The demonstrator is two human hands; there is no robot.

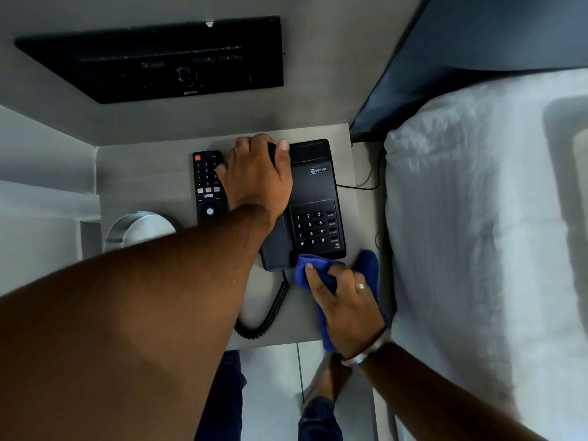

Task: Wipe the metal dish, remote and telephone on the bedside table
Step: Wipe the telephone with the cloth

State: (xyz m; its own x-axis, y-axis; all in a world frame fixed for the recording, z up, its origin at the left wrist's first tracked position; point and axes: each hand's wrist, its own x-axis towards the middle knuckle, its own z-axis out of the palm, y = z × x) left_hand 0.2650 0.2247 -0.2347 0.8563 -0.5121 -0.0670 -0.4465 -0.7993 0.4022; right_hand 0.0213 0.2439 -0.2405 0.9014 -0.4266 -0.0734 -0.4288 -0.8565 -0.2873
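- Bedside table (152,176): pale grey top set into a corner, with a wall at its rear edge and a bed (477,233) in white linen just beside its right edge.
- Telephone (313,198): black corded set, standing at the right half of the table top, its back near the rear edge and its keypad end short of the front edge. The keypad is exposed and legible. A coiled cord (270,313) runs from the near end of the set towards the front edge.
- Left hand (257,176): closed around the far end of the handset (277,246), fingers curled over the top and thumb on the right side. The handset lies along the left side of the telephone; whether it is raised off the cradle cannot be told.
- Right hand (345,303): closed on a blue cloth (369,265), which is bunched under the palm and fingers. The cloth touches the front right corner of the telephone, below the keypad. A ring and a wrist bangle are worn.
- Remote (208,186): black, lying lengthwise just left of the telephone, its right edge partly covered by the left hand.
- Metal dish (140,227): round and silver, at the left front part of the table, near the left edge and partly hidden by the left forearm.
- Wall behind the table carries a dark rectangular panel (152,62).
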